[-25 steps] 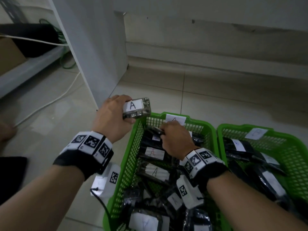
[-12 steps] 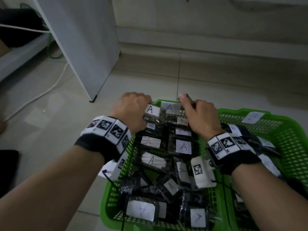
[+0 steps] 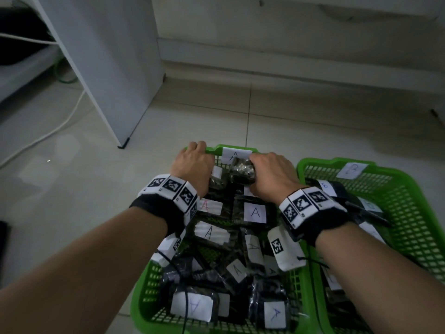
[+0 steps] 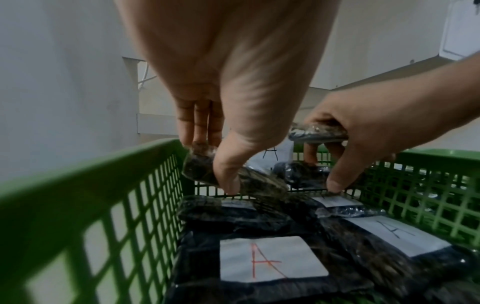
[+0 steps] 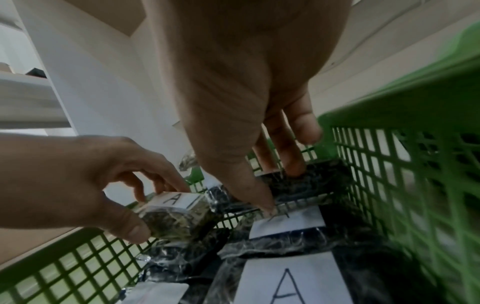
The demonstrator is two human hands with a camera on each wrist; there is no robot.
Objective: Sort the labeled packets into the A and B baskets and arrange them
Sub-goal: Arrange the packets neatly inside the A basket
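The A basket is green mesh with an "A" tag on its far rim and holds several dark packets with white A labels. Over its far left corner my left hand pinches an A-labeled packet between thumb and fingers. Beside it, my right hand grips a dark packet against the far wall; that packet's label is hidden. The B basket stands to the right with a "B" tag and several packets.
Both baskets sit on a pale tiled floor. A white cabinet panel stands on the floor to the far left of the A basket, with a white cable beside it. A wall skirting runs behind.
My left hand has carried the A packet from outside the basket's left rim into its far left corner. My right hand has moved to the far wall and now grips a dark packet.
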